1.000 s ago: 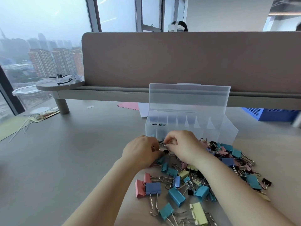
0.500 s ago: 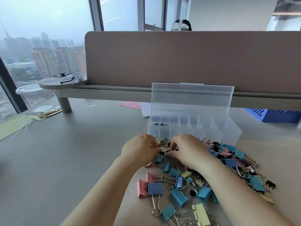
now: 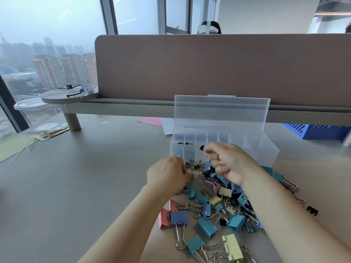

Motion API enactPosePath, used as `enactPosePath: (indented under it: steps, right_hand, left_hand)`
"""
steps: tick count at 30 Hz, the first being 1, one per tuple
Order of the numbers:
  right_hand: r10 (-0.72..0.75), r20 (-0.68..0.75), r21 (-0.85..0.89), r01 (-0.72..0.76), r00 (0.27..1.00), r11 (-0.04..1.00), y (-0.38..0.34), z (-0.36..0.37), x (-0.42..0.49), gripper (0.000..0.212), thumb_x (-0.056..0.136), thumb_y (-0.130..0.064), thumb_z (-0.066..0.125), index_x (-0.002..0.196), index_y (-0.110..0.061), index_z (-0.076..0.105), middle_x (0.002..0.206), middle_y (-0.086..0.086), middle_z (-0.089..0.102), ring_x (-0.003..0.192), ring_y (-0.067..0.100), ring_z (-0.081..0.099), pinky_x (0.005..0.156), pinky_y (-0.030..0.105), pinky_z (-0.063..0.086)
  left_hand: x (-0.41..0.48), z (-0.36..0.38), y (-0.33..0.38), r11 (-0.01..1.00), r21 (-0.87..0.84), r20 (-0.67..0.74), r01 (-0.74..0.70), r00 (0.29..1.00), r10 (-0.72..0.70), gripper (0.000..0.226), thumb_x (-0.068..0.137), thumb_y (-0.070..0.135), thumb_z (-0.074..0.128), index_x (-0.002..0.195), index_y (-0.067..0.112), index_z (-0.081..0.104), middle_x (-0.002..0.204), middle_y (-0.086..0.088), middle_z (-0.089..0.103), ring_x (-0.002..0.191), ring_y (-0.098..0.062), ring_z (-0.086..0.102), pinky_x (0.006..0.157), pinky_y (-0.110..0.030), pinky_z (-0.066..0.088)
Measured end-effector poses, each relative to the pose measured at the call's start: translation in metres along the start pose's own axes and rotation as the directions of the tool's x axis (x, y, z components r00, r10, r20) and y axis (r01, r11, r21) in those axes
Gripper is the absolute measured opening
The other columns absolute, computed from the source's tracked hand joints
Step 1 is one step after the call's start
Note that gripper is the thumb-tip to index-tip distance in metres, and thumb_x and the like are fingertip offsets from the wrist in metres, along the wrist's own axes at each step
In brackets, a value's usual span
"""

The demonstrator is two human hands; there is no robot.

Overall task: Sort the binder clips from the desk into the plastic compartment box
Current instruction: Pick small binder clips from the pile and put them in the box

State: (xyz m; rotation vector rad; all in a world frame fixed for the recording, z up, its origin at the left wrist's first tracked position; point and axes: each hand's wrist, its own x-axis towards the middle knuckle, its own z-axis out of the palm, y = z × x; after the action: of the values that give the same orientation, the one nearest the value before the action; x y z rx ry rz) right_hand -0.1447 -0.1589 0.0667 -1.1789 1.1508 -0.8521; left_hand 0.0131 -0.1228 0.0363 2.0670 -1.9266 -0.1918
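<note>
Right hand (image 3: 226,164) lifted off the heap since a moment ago, pinching a small black binder clip (image 3: 201,148) above the clear plastic compartment box (image 3: 266,150). Left hand (image 3: 169,173) curled, pressing into the multicoloured binder clip pile (image 3: 214,205) on the tabletop (image 3: 76,186) before that box. Drop-in likely next.

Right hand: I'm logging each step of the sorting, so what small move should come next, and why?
Probably carry the right hand a little forward and left over the compartment box and drop the small black clip pinched in its grip into the far-left compartment. That compartment already holds small dark clips; the others look empty. The left hand rests on the pile.
</note>
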Motion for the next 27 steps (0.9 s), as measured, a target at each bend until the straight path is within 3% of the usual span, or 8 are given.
enactPosePath:
  steps: [3,7,10,13,16,18,23,27]
  right_hand:
    - [0.119,0.149,0.51,-0.179,0.982,0.841,-0.003,-0.004,-0.001,0.021,0.09,-0.016,0.035,0.079,-0.006,0.05,0.058,0.001,0.037,0.039,0.007,0.029,0.031,0.014,0.022]
    - [0.11,0.142,0.598,-0.174,0.984,0.783,-0.002,-0.003,-0.002,0.03,0.091,-0.025,0.035,0.073,-0.007,0.05,0.061,0.006,0.044,0.045,0.011,0.039,0.033,0.012,0.026]
    - [0.072,0.002,0.377,-0.067,0.997,0.924,-0.001,-0.001,0.0,0.029,0.094,-0.026,0.049,0.07,-0.01,0.053,0.062,0.004,0.05,0.049,0.012,0.045,0.033,0.013,0.028]
    - [-0.102,-0.099,-0.094,0.093,0.99,0.991,0.006,0.001,0.003,0.017,0.092,-0.021,0.061,0.077,-0.012,0.057,0.067,0.0,0.05,0.055,0.011,0.045,0.04,0.017,0.034]
    - [-0.301,-0.038,-0.619,0.215,0.953,0.756,0.011,0.003,0.004,0.01,0.09,-0.024,0.064,0.085,-0.016,0.064,0.071,-0.007,0.051,0.064,0.006,0.047,0.055,0.021,0.035]
    - [-0.372,0.0,-0.786,0.23,0.928,0.574,0.015,0.005,0.002,0.009,0.089,-0.027,0.064,0.087,-0.019,0.066,0.068,-0.012,0.048,0.064,0.002,0.044,0.054,0.022,0.03]
    - [-0.404,0.036,-0.915,0.193,0.914,0.355,0.02,0.013,-0.001,0.017,0.09,-0.037,0.061,0.094,-0.022,0.068,0.069,-0.014,0.048,0.064,0.01,0.049,0.056,0.024,0.032]
    - [-0.417,0.078,-0.966,0.173,0.906,0.195,0.022,0.02,-0.002,0.027,0.092,-0.043,0.057,0.106,-0.022,0.065,0.106,-0.001,0.06,0.083,0.021,0.06,0.069,0.027,0.039]
  left_hand:
    - [0.001,0.001,0.003,1.0,0.015,-0.006,0.007,1.0,-0.007,0.018,0.084,0.037,0.057,0.093,0.024,0.065,0.09,0.005,0.066,0.084,-0.02,0.061,0.058,-0.024,0.042]
    - [0.002,0.001,0.005,0.999,-0.032,0.006,0.014,1.0,-0.014,0.016,0.083,0.033,0.058,0.093,0.023,0.064,0.091,0.005,0.065,0.086,-0.021,0.061,0.06,-0.024,0.041]
    - [0.002,-0.001,0.005,0.997,-0.073,0.002,0.005,1.0,-0.004,0.012,0.083,0.032,0.061,0.093,0.028,0.064,0.095,0.008,0.065,0.089,-0.017,0.059,0.062,-0.023,0.041]
    - [0.002,-0.001,0.006,0.996,-0.089,-0.01,-0.028,1.0,0.027,0.011,0.083,0.028,0.061,0.093,0.03,0.063,0.097,0.009,0.065,0.092,-0.017,0.059,0.066,-0.024,0.044]
    - [0.004,-0.005,0.004,0.975,-0.217,-0.038,-0.048,0.998,0.041,0.013,0.084,0.026,0.063,0.096,0.03,0.063,0.092,0.012,0.066,0.09,-0.014,0.061,0.073,-0.027,0.05]
    - [0.008,-0.011,0.0,0.927,-0.375,-0.049,-0.028,0.999,0.011,0.016,0.085,0.02,0.061,0.099,0.027,0.065,0.083,0.011,0.065,0.083,-0.013,0.062,0.073,-0.026,0.05]
    - [0.013,-0.035,-0.012,0.557,-0.794,0.174,0.245,0.968,-0.178,0.015,0.093,0.005,0.051,0.089,0.01,0.064,0.073,-0.006,0.064,0.066,-0.011,0.063,0.066,-0.02,0.055]
    - [0.01,-0.04,-0.016,0.485,-0.797,0.311,0.36,0.933,-0.181,0.015,0.094,0.006,0.044,0.09,0.004,0.058,0.074,-0.01,0.061,0.059,-0.014,0.057,0.056,-0.022,0.046]
